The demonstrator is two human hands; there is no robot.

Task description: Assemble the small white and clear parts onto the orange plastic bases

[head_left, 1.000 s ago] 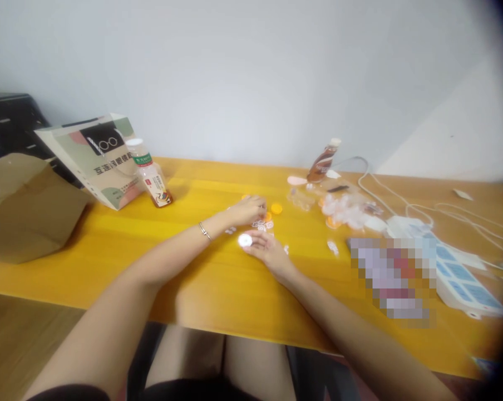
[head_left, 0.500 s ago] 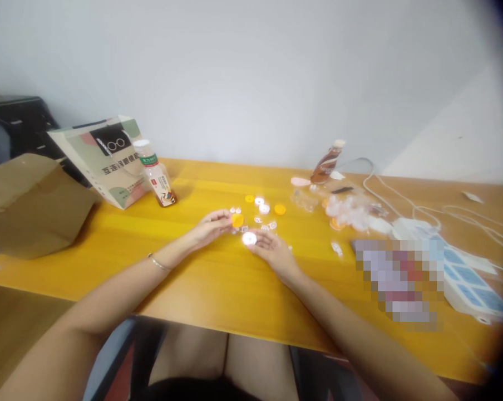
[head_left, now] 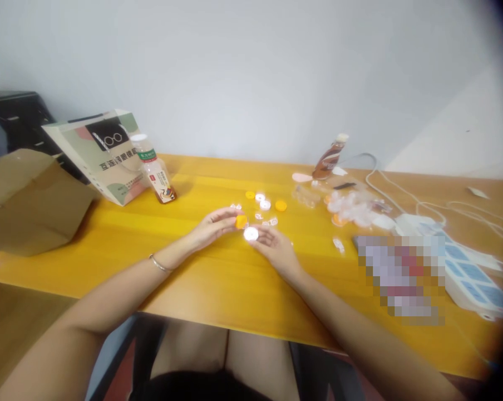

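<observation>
My left hand (head_left: 215,227) pinches a small yellow round disc (head_left: 241,221) that looks like a cap. A white disc (head_left: 250,234) with a dark centre dot is held between the thumb and fingers of my right hand (head_left: 276,249). The two discs are close together above the table (head_left: 201,289); whether they touch is hard to tell. Just beyond them lie two white discs (head_left: 265,205), a yellow disc (head_left: 281,206) and a smaller yellow disc (head_left: 250,195). Several small white pieces (head_left: 270,221) are scattered near my fingers, too blurred to name.
Left stand a brown paper bag (head_left: 34,200), a printed gift bag (head_left: 97,161) and a drink bottle (head_left: 157,172). Right are another bottle (head_left: 330,157), a pile of clear plastic pieces (head_left: 351,207), white cables (head_left: 422,205), a blue-and-white box (head_left: 468,273) and a pixelated flat object (head_left: 395,278).
The yellow disc in my left hand has tilted and come slightly right, nearer the white one. My right hand has barely moved, and the whole view has shifted a little.
</observation>
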